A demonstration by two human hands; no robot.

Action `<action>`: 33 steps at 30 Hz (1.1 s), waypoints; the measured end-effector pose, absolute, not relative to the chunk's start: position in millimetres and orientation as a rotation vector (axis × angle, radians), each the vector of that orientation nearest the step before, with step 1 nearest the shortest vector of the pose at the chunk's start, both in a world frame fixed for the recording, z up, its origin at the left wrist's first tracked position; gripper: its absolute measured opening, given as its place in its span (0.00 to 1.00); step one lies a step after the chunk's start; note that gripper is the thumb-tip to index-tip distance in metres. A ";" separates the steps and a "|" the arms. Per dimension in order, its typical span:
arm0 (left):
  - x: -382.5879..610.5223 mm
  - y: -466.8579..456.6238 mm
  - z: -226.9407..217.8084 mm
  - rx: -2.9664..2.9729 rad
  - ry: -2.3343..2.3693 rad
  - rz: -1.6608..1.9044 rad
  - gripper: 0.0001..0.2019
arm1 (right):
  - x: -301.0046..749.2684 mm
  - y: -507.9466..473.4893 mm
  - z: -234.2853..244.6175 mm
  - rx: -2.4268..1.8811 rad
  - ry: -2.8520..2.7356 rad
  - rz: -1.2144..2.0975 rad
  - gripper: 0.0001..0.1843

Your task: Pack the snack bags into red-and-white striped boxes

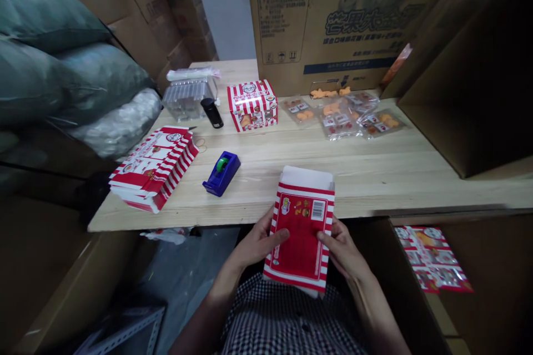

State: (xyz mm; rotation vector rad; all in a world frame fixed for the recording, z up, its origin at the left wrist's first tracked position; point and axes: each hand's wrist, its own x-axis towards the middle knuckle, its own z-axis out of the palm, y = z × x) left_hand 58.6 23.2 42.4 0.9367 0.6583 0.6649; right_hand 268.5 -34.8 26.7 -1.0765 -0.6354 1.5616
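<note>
A red and white striped carton (298, 230), still flat, is held above my lap with its pale top flap resting over the table's front edge. My left hand (264, 238) grips its left side, thumb on the front panel. On the opposite side my right hand (339, 247) grips it the same way; the fingers of both hands go behind the carton. Left of it on the table lie a blue tape dispenser (222, 173) with a green roll and a stack of flat striped cartons (156, 166).
A folded-up striped box (252, 105) stands at the back, beside a black cylinder (212, 113) and clear plastic trays (189, 97). Several clear packets (339, 119) lie to its right. Large cardboard boxes (325, 28) rise behind; an open carton (491, 266) sits low at the right.
</note>
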 end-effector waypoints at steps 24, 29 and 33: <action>44.0 17.2 19.1 0.823 0.676 0.695 0.22 | 269.9 -54.1 11.3 -0.913 -0.571 1.791 0.22; 44.8 14.8 5.9 0.846 0.715 0.698 0.21 | 260.5 -56.7 -4.1 -1.079 -0.576 1.644 0.17; 44.9 8.4 0.5 0.932 0.740 0.694 0.21 | 261.9 -53.9 3.4 -1.095 -0.581 1.613 0.20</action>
